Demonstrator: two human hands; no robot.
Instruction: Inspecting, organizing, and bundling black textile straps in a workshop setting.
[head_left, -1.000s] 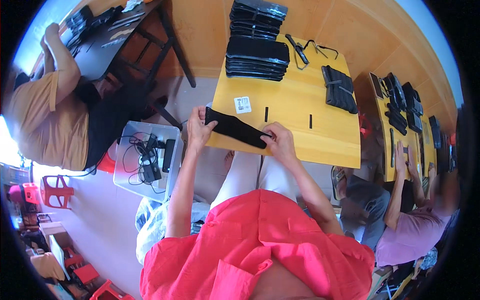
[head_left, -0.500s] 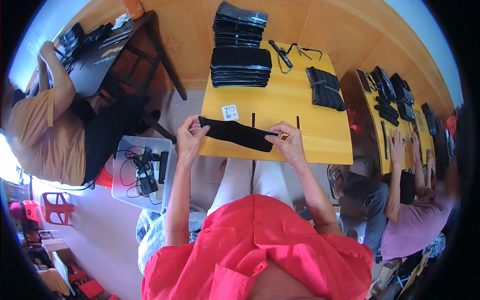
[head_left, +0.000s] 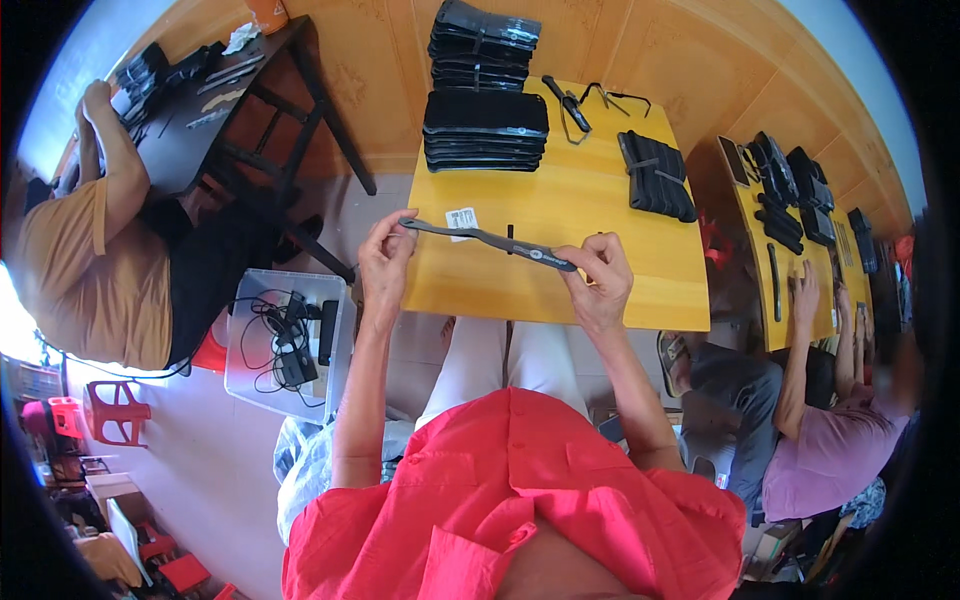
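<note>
Above the near part of a yellow table, I hold a long dark band (head_left: 485, 238), stretched between both hands and turned nearly edge-on. It looks like a flat fabric strap, with pale printing near its right end. My left hand (head_left: 385, 262) pinches the left end between thumb and fingers. The other end is pinched by my right hand (head_left: 601, 284). Behind the band lies a white label (head_left: 461, 219) on the table, partly covered by it. A short black strip (head_left: 510, 240) lies close to the band's middle.
Stacked black pieces (head_left: 484, 135) stand at the table's far side, with a tied black bundle (head_left: 657, 177) and black-handled tool (head_left: 567, 105) to their right. A clear bin (head_left: 240, 350) of cables sits left. Co-workers sit at a dark table (head_left: 190, 150) and another yellow table (head_left: 765, 290).
The band has turned from showing its broad black face to nearly edge-on, revealing its printed grey side. My right hand has moved slightly right, and my left hand has risen a little.
</note>
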